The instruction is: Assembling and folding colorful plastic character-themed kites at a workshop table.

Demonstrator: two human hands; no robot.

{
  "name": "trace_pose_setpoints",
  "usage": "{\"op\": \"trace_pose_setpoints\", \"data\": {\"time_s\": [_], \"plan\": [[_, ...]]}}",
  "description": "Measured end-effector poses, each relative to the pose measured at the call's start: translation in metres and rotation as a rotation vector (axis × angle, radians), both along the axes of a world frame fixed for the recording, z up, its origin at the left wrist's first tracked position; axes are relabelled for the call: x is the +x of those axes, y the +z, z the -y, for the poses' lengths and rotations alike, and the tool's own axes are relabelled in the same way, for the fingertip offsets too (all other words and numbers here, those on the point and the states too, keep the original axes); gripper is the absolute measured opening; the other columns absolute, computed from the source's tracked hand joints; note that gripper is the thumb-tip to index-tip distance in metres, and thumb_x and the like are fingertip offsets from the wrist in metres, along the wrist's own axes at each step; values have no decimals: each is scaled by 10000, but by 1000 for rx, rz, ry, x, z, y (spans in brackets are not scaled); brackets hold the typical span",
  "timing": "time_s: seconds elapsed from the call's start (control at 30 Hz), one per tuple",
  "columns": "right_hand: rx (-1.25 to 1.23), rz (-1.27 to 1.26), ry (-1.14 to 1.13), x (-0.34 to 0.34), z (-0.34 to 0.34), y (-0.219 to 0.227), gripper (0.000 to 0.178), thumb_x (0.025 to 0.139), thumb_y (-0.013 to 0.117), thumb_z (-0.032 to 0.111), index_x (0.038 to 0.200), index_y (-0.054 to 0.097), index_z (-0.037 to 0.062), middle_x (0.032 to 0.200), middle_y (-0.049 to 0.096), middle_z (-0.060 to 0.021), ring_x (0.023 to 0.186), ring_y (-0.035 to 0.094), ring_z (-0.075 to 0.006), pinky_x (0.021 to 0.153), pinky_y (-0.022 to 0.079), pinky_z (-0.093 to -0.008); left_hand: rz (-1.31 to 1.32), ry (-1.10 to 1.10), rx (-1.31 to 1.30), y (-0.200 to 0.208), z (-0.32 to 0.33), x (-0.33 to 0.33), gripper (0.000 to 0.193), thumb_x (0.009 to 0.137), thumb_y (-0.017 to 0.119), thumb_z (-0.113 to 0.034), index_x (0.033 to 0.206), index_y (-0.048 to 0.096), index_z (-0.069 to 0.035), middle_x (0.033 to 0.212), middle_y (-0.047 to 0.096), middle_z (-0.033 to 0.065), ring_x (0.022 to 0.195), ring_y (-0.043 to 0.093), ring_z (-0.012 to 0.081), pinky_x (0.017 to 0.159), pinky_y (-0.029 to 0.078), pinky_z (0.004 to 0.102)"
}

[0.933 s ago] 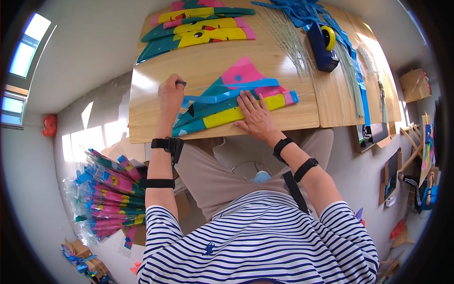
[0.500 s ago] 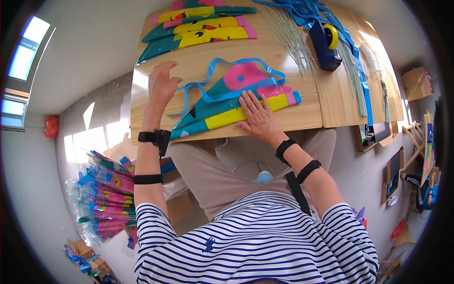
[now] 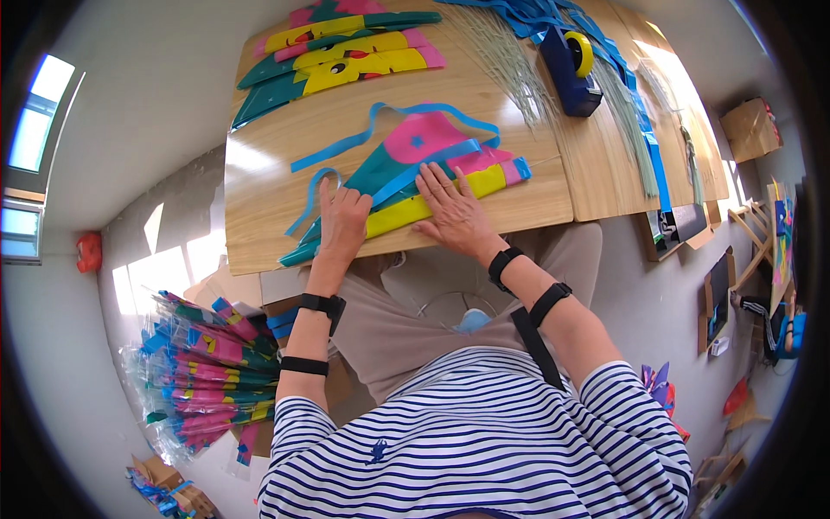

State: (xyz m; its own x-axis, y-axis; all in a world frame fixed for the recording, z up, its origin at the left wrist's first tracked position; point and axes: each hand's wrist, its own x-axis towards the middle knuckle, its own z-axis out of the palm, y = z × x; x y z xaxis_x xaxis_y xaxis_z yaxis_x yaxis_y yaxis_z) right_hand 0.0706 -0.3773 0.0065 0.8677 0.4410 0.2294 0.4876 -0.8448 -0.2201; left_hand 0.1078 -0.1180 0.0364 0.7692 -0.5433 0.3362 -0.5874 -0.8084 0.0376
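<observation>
Head view: I have both of the wearer's hands over the near left part of the wooden table (image 3: 268,208). Right hand (image 3: 454,208) lies palm down on the folded printed piece (image 3: 386,171), fingers long and slightly fanned, thumb set off to the left; it is flat and wide, gripping nothing. Its forearm runs in from the near right, slanting left. Left hand (image 3: 344,216) sits at the left part of the same piece, back of the hand up, index finger reaching far, the other fingers bent over the surface. I cannot tell from here whether it pinches anything. Left forearm comes up nearly straight from the near side. Black straps ring both forearms.

The piece lies at the near edge, pink side far, yellow strip near. Blue ribbon (image 3: 333,151) loops past its far side and crosses its middle. Far left: a stack of similar folded pieces (image 3: 372,65). Far right: thin rods (image 3: 510,69) and a dark blue tape dispenser (image 3: 564,78).
</observation>
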Motion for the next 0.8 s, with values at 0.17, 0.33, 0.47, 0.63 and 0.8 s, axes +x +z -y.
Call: {"op": "trace_pose_setpoints", "data": {"time_s": [0.17,0.33,0.47,0.63,0.8], "plan": [[-6,21,-5,0,1,-2,891,990,506,642,1594,368,1,1706,295,-149,1612,190,-293,1306,101,-546,-9,39,-1,-2,-6,-10,133,799,659,21,828,610,-100,841,562,84,953,618,306,1191,328,659],[0,25,-1,0,0,-1,888,989,506,643,1588,378,0,1706,294,-150,1612,191,-293,1306,104,-548,-10,71,17,-3,-18,-13,134,802,653,25,831,607,-97,838,556,82,954,618,301,1190,327,647],[2,21,-4,0,0,-2,891,984,511,644,1585,381,-1,1705,294,-153,1611,191,-293,1306,102,-550,-11,104,9,-5,-20,-17,109,847,615,14,836,616,-94,843,565,80,956,618,298,1197,323,631],[10,17,-10,0,-2,-4,896,982,507,651,1583,386,-2,1704,294,-156,1613,184,-291,1308,88,-552,16,113,-2,-3,-21,-18,127,818,645,16,843,599,-99,850,558,76,945,611,293,1189,320,641],[-5,10,-7,1,-1,-4,888,987,502,648,1585,385,2,1706,290,-156,1614,179,-290,1309,83,-551,7,135,10,-6,-22,-17,124,827,645,3,870,601,-104,858,566,74,945,616,293,1180,324,653]]}}
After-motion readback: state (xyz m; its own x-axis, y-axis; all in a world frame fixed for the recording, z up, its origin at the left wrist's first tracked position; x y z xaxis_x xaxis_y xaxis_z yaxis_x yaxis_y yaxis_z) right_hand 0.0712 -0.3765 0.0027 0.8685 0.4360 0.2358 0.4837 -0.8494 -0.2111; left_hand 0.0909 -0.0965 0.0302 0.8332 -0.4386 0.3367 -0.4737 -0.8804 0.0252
